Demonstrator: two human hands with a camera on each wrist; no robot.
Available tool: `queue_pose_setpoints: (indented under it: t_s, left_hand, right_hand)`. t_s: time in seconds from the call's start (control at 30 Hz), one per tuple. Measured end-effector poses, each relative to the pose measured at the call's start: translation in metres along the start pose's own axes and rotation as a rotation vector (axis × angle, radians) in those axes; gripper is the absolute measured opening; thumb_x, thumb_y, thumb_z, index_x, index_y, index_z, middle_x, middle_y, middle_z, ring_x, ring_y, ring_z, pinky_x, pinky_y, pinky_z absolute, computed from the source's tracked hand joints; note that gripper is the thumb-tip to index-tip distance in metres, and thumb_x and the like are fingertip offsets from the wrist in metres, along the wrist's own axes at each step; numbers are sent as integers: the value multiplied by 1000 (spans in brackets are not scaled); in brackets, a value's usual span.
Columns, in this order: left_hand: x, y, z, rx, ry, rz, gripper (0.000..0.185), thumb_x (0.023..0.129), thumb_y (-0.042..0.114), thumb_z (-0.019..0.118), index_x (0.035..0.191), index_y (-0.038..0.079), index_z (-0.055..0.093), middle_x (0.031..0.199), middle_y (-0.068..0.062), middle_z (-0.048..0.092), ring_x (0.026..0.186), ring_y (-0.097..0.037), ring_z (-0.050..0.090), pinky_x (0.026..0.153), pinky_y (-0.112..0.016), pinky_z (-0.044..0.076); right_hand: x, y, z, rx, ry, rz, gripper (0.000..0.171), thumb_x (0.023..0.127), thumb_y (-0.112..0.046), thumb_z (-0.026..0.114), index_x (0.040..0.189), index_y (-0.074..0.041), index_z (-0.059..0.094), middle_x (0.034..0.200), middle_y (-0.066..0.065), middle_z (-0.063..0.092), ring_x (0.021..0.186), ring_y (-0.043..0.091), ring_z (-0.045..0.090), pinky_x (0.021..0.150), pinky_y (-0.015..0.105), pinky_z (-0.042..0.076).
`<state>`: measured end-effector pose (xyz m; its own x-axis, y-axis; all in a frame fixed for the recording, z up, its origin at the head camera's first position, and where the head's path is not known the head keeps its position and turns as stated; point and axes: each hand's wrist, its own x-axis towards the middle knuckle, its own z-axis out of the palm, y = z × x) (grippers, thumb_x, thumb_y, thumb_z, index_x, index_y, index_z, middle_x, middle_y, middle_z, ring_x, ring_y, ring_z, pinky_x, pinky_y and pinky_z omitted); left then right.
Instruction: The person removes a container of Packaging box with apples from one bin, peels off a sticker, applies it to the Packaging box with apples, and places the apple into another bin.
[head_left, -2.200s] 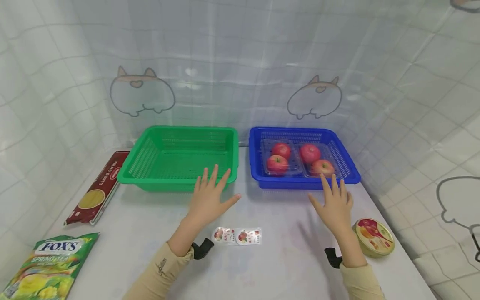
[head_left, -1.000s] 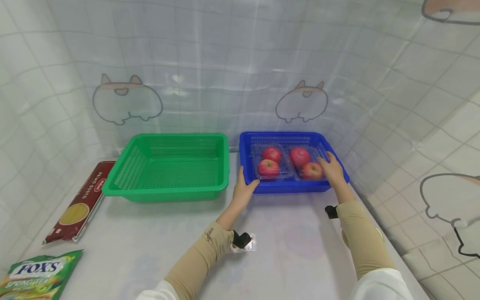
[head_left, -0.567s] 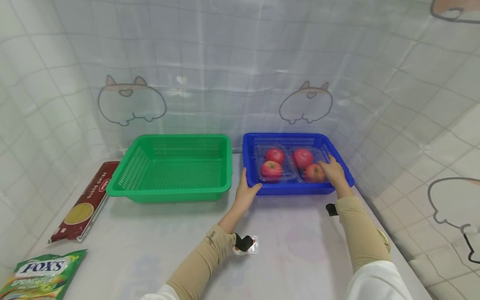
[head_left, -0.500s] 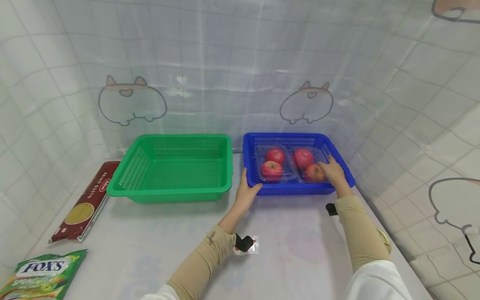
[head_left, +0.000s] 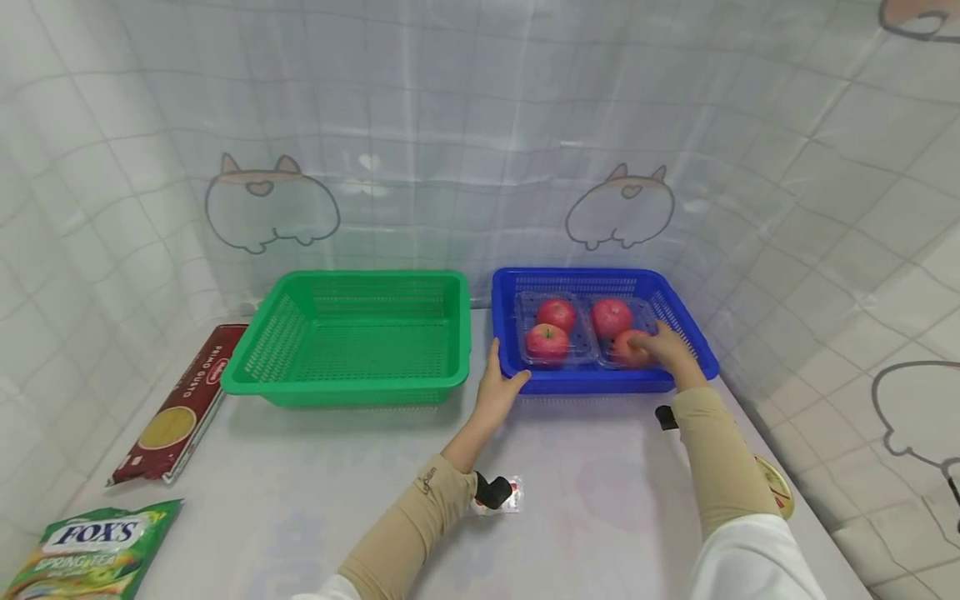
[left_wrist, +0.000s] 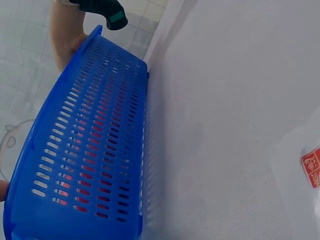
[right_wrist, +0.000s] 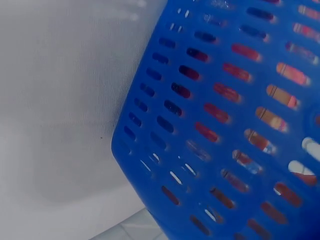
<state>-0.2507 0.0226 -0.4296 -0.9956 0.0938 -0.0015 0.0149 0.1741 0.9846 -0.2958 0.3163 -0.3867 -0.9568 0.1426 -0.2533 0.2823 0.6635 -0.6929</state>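
In the head view, a blue basket (head_left: 585, 382) holds two clear plastic boxes of red apples side by side. My left hand (head_left: 495, 395) holds its front left corner, thumb on the front rim and fingers along the left side. Reaching over the right end, my right hand (head_left: 670, 350) grips the right-hand apple box (head_left: 642, 312), its thumb over the nearer apple (head_left: 627, 352). The other apple box (head_left: 581, 337) lies to the left, untouched. Both wrist views show the basket's slotted wall (left_wrist: 95, 135) from outside, with red showing through; the right fingertips are mostly hidden.
Left of the blue basket stands a green basket (head_left: 345, 388) with nothing in it. A red pasta packet (head_left: 176, 408) and a green Fox's sweets bag (head_left: 97, 550) lie at left. A sticker strip (head_left: 514, 495) sits under the left wrist; a round tub (head_left: 777, 487) is beyond the right sleeve.
Both hands have gone from spread over the table to the blue basket, the left one crossing rightward to its corner. Lately the right hand's fingers have drawn in on the right apple box.
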Motion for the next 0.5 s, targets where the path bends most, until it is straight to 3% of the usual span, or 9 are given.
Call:
queue_pose_setpoints:
  t_s: [0.2,0.5]
  left_hand:
    - [0,0,2,7,2,-9,78,88,16,57,149,9,8,150,-17,21,134,-34,27,106,-49,27]
    - [0,1,2,19,8,-2,77,88,16,57,148,8,9,150,-18,22,136,-34,25,107,-48,26]
  right_hand:
    - [5,4,-6,194,-116,16,87,92,-23,52,143,3,-15,148,30,-11,137,44,-3,110,53,9]
    - [7,5,-9,280,-148,87,87,93,-26,51,144,-2,-15,149,27,-15,137,41,-6,111,51,6]
